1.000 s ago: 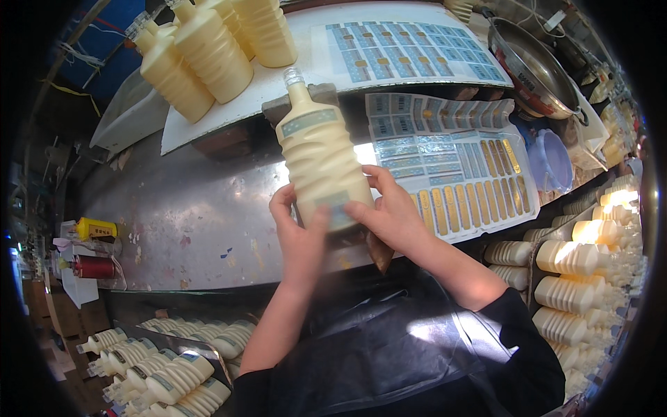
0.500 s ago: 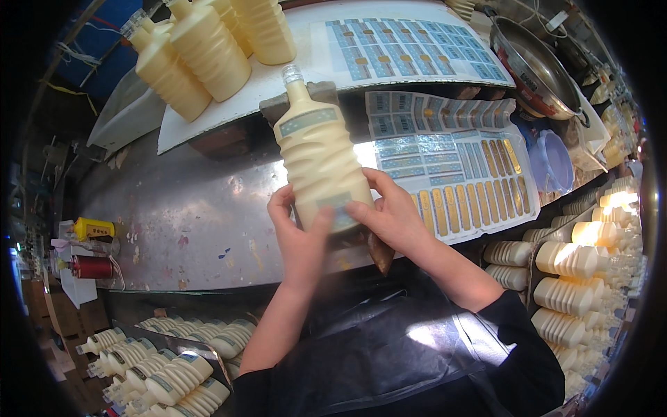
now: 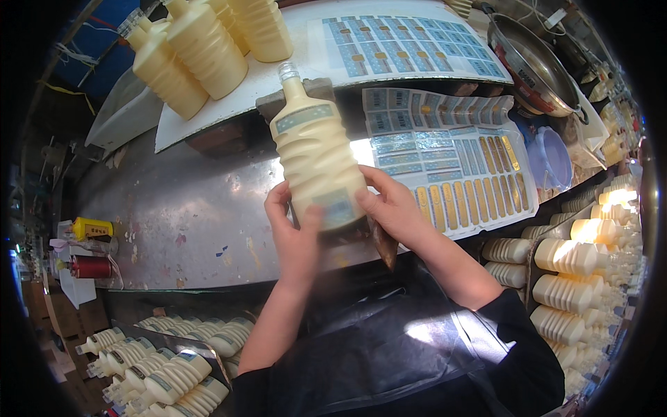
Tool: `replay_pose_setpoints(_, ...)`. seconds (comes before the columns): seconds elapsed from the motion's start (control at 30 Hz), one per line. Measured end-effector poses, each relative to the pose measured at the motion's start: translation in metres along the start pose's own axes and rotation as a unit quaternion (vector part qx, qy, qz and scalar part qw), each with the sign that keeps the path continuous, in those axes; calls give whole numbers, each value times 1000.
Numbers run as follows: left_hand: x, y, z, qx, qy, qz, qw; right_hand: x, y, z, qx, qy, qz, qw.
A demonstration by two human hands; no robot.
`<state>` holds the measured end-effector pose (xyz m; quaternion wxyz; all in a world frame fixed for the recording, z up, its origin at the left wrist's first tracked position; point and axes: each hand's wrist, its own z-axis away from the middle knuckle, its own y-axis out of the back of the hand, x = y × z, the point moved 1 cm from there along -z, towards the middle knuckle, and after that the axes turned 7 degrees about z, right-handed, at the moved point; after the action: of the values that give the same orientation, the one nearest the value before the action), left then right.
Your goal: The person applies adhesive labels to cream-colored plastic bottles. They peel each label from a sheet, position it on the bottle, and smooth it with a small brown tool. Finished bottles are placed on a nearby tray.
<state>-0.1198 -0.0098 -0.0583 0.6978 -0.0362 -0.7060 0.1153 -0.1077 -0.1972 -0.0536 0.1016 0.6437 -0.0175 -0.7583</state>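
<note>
A cream-coloured bottle [image 3: 316, 156] with wavy grooved sides and a clear neck leans back in front of me, its upper part against a grey block [image 3: 319, 90]. Both my hands grip its lower end. My left hand [image 3: 293, 226] wraps the left side, its thumb blurred at the edge of a small blue-grey label [image 3: 333, 208] low on the front. My right hand [image 3: 389, 205] holds the right side, thumb beside that label and fingers behind the bottle. Another blue-grey label [image 3: 304, 119] crosses the shoulder. Under the bottle's right side shows a brown pointed piece [image 3: 384, 247].
Sticker sheets [image 3: 451, 181] in blue and gold lie right of the bottle, with another sheet [image 3: 417, 48] on the white board behind. Several cream bottles [image 3: 208, 55] stand far left. A pan [image 3: 531, 66] and lilac bucket [image 3: 550, 160] sit right. Bottles [image 3: 177, 375] fill crates on both sides.
My right thumb has moved off the small lower label to its right edge. My left thumb has come down slightly beside it. The bottle stays almost in place.
</note>
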Motion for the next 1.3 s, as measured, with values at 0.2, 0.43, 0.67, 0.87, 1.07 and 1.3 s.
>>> replay_pose_setpoints(0.2, 1, 0, 1, -10, -4, -2, 1000, -25, -2, 9, -1, -19, 100, 995)
replay_pose_setpoints(0.43, 1, 0, 1, -8, -5, -3, 1000, -16, -4, 7, 11, 8, 96, 995)
replay_pose_setpoints(0.67, 3, -1, 1, -6, 6, 4, 1000, -6, -3, 4, 21, 8, 55, 998)
replay_pose_setpoints(0.87, 3, 0, 1, -3, 8, 0, 1000, -26, -3, 10, 1, -16, 80, 997)
replay_pose_setpoints(1.07, 4, -2, 1, 1, 10, 2, 1000, -21, -4, 8, 8, -3, 82, 997)
replay_pose_setpoints(1.3, 3, -2, 1, 4, 11, 3, 1000, -18, -4, 9, 25, -10, 91, 995)
